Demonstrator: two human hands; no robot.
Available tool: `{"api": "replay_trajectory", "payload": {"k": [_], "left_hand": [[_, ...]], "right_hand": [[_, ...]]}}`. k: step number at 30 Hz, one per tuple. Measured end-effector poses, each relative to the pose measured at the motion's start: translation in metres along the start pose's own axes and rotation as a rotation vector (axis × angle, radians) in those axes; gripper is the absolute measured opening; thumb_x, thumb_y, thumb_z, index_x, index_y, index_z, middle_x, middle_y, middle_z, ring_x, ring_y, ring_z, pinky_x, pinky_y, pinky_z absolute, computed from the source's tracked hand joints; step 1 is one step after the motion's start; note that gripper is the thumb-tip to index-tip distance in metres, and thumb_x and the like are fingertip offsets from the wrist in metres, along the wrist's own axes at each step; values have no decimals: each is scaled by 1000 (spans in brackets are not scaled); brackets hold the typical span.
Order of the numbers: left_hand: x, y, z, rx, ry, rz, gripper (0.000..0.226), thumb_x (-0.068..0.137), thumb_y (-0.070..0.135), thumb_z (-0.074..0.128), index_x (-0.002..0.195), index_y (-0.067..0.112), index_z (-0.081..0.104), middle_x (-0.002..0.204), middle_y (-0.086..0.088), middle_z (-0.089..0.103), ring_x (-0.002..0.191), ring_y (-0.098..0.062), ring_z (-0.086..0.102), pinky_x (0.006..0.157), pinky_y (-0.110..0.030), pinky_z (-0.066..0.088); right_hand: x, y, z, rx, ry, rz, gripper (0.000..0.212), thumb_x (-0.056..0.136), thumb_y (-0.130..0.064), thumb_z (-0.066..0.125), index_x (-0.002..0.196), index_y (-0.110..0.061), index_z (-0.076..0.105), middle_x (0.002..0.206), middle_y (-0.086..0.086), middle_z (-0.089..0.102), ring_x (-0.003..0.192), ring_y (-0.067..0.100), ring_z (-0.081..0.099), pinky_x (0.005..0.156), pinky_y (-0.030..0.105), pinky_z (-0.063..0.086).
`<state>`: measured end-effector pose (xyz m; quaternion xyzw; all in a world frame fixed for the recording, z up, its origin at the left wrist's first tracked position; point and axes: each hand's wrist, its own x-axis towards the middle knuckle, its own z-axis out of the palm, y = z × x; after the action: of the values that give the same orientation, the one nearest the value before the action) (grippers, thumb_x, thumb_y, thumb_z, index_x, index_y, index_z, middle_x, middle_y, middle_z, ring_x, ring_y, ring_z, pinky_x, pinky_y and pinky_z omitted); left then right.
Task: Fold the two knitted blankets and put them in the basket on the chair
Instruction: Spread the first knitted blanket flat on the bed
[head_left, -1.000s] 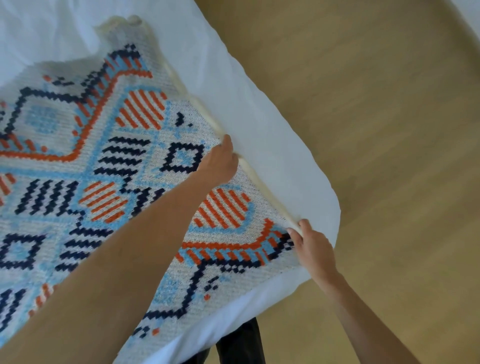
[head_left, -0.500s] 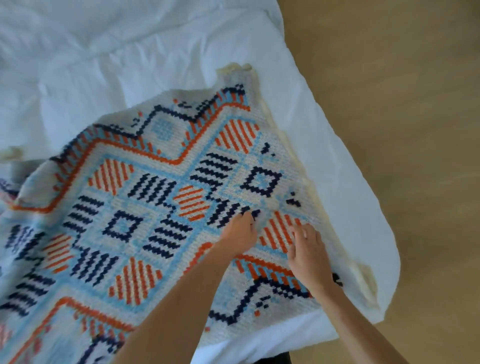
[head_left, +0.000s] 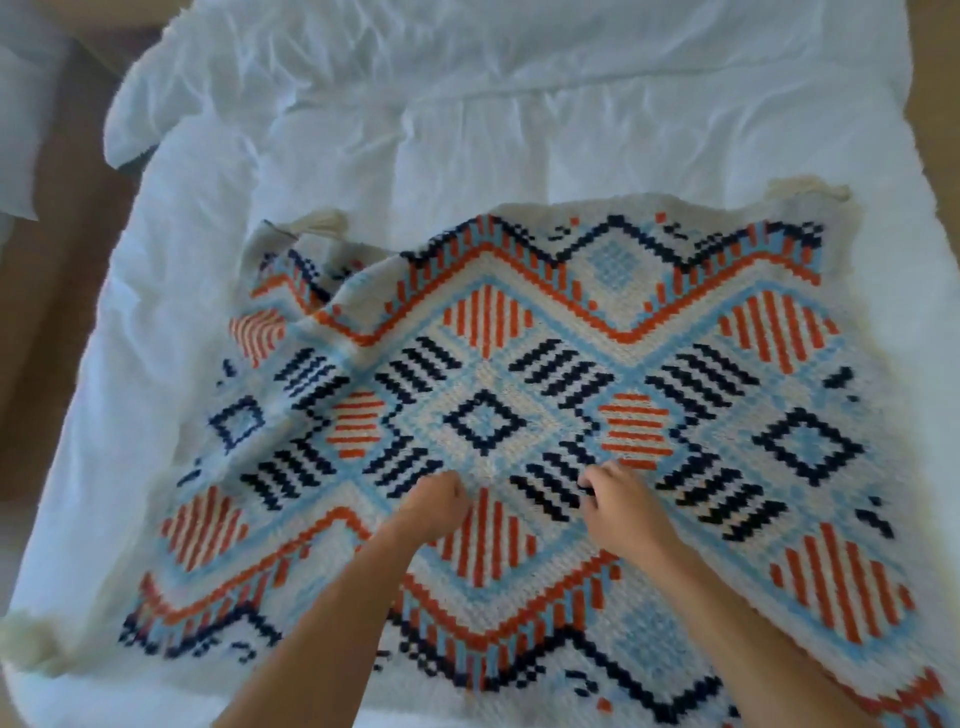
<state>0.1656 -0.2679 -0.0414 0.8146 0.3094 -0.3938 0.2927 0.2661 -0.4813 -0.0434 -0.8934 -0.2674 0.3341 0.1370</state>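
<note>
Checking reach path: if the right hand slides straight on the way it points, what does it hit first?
The right hand points up and away across the knitted blanket. It would likely meet more blanket first, then the white bedding.

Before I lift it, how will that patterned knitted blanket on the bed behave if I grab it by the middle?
The patterned blanket will probably sag limply from wherever it is held: its far left part is already rumpled into soft folds. It looks thick-knit, so likely weighty for cloth. With both hands, left hand and right hand, near its centre, the edges would probably trail on the white bedding.
</note>
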Motion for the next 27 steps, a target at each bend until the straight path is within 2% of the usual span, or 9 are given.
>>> {"api": "replay_trajectory", "payload": {"k": [2,7,10,13,17,21,23,25,27], "left_hand": [[8,-35,-23,-8,33,-6,20,98,20,36,81,13,44,70,-1,48,58,-13,42,57,-28,37],[25,-120,-90,-8,58,66,24,99,21,35,77,13,43,71,-4,49,59,-14,40,57,-28,36],[40,-172,-133,4,69,79,20,100,22,35,86,13,47,86,-9,57,72,-19,49,65,-29,40],[57,-212,-174,-21,136,126,20,98,20,37,88,11,52,85,-6,56,76,-20,51,67,-30,41],[80,-243,-222,-20,195,171,19,97,20,38,93,10,53,87,-8,59,75,-20,52,66,-32,42],[102,-259,-269,-51,309,201,8,96,12,41,96,11,49,94,-5,53,82,-17,49,67,-23,39],[117,-261,-291,-79,358,190,4,96,14,43,98,12,46,100,-6,50,86,-17,48,72,-24,40],[135,-259,-310,-92,395,187,22,96,17,43,116,9,45,117,-12,48,98,-22,50,81,-33,44],[152,-253,-327,-100,439,181,45,94,13,44,137,8,34,134,-16,38,114,-30,49,90,-36,45]], "right_hand": [[21,-34,6,-23,-14,-15,19,98,-22,40,110,-15,52,111,0,50,107,17,47,80,25,40],[72,-121,27,-31,-4,4,22,97,-22,43,115,-14,53,115,2,50,106,16,47,83,28,43],[103,-169,42,-31,31,8,19,96,-20,45,109,-13,57,109,4,53,100,18,49,82,31,45],[130,-215,47,-24,65,-11,18,95,-18,46,110,-13,56,103,-1,50,98,17,51,76,27,42],[171,-269,39,-23,134,-41,23,96,-16,45,116,-13,55,117,2,52,99,14,51,78,26,44],[221,-324,20,-26,267,-167,23,93,-9,47,114,-9,57,114,5,55,99,17,53,83,26,45],[246,-349,11,-34,345,-230,24,92,-7,47,114,-7,56,112,7,55,101,19,53,88,30,47],[272,-367,5,-54,364,-263,26,91,-7,48,116,-7,55,113,8,54,102,20,52,89,32,47],[299,-378,0,-96,349,-270,33,91,-8,48,124,-8,51,120,10,51,106,20,51,92,33,47]]}}
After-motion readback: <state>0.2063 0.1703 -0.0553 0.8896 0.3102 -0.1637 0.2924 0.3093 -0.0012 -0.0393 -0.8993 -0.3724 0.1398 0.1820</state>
